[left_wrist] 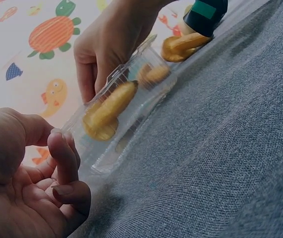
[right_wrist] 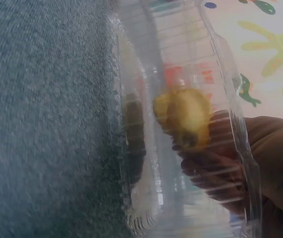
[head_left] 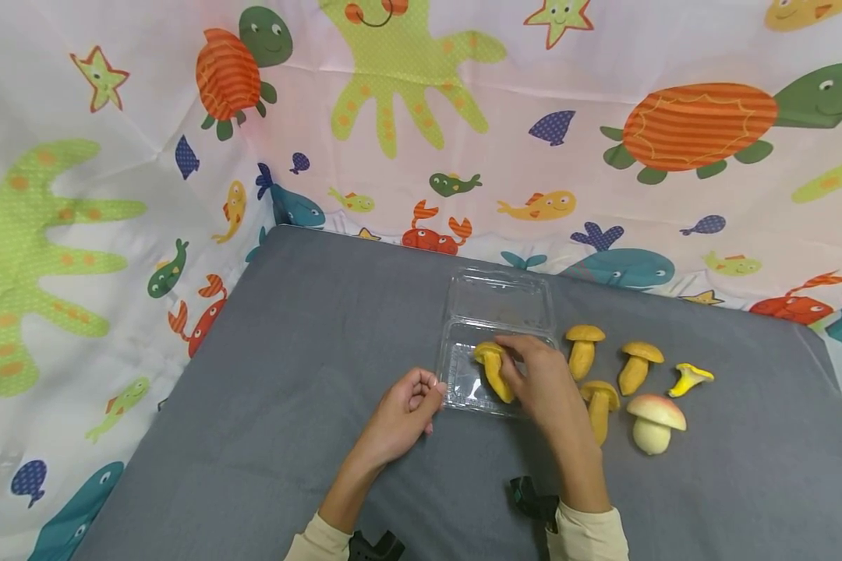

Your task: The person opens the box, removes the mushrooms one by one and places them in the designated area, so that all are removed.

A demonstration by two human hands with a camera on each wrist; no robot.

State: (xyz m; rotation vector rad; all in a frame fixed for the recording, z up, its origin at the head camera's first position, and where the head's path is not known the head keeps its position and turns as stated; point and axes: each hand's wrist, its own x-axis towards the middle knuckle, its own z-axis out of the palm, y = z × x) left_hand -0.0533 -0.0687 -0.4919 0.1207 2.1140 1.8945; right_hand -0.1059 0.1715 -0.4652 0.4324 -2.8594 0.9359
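A clear plastic clamshell container (head_left: 458, 375) lies on the grey cloth with its lid (head_left: 501, 298) folded back. Inside its base my right hand (head_left: 546, 389) holds a yellow-brown toy mushroom (head_left: 493, 369) by thumb and fingers. Through the clear wall, the right wrist view shows that mushroom (right_wrist: 191, 116) against the fingers. At the container's front left corner my left hand (head_left: 401, 417) pinches the rim between thumb and forefinger; its other fingers are curled, as the left wrist view shows (left_wrist: 32, 173).
To the right of the container lie three more brown mushrooms (head_left: 582, 357), a small yellow chanterelle-like mushroom (head_left: 689, 379) and a thick mushroom with a reddish cap (head_left: 654, 425). A curtain (head_left: 407, 187) printed with sea animals hangs behind and to the left.
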